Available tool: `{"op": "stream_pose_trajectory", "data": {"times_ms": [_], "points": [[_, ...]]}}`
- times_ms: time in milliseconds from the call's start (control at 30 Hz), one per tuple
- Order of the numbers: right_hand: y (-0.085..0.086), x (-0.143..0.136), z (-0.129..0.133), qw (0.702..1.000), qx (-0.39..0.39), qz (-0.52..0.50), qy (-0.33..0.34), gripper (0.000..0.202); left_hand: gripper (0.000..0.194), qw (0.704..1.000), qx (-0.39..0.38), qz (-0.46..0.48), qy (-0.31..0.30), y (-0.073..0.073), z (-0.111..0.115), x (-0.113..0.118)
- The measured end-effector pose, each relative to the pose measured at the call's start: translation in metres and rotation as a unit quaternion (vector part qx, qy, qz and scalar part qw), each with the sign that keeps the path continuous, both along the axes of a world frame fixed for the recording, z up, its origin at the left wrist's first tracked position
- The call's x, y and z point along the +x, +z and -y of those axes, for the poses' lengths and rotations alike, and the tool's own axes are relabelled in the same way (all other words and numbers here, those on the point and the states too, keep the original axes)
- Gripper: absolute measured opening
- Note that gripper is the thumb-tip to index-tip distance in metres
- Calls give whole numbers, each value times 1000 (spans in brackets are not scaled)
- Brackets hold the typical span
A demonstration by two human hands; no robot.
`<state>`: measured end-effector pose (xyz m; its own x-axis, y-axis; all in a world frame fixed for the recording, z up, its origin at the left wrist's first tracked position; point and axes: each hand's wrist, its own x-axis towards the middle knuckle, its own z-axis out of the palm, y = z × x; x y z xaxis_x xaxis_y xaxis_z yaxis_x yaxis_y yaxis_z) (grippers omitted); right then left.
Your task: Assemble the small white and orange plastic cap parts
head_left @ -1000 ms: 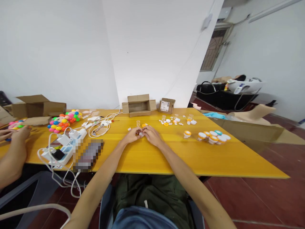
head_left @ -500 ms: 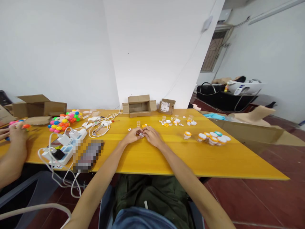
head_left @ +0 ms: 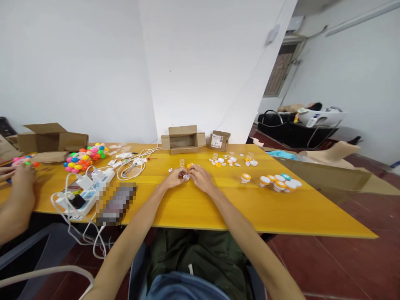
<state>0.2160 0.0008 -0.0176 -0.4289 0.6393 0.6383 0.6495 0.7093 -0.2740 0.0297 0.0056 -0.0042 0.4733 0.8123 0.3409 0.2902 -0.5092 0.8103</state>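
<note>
Over the middle of the table, my left hand (head_left: 175,178) is closed on a small white round piece (head_left: 186,177), its fingers curled around the near side. From the other side my right hand (head_left: 200,179) pinches at the same piece, fingertips bent together. The fingers hide much of it. Just beyond them stand a small clear cup (head_left: 181,162) and an orange ring (head_left: 189,166), partly behind my right fingers. A little white piece with dark marks (head_left: 170,170) lies left of the cup.
Several lidded clear jars (head_left: 279,183) stand grouped at right, with a single orange-rimmed jar (head_left: 246,178) nearer. Loose white and orange parts (head_left: 218,164) lie behind. Cardboard boxes (head_left: 183,149) line the wall. At left are a power strip (head_left: 96,189), a phone, coloured balls and another person's hand (head_left: 24,179).
The white round piece between my fingers has turned so its flat face shows more. My hands stay in nearly the same place. The view has shifted slightly.
</note>
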Motion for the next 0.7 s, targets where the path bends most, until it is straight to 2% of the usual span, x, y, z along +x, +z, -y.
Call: {"op": "stream_pose_trajectory", "data": {"times_ms": [133, 333, 700], "points": [[2, 8, -2, 999, 6, 9, -30, 16, 15, 1000, 12, -8, 10, -2, -2, -1], [2, 19, -2, 996, -26, 51, -63, 15, 12, 999, 27, -26, 17, -2, -2, -1], [9, 12, 5, 991, -62, 92, -79, 12, 22, 998, 42, -37, 12, -5, -2, -2]]}}
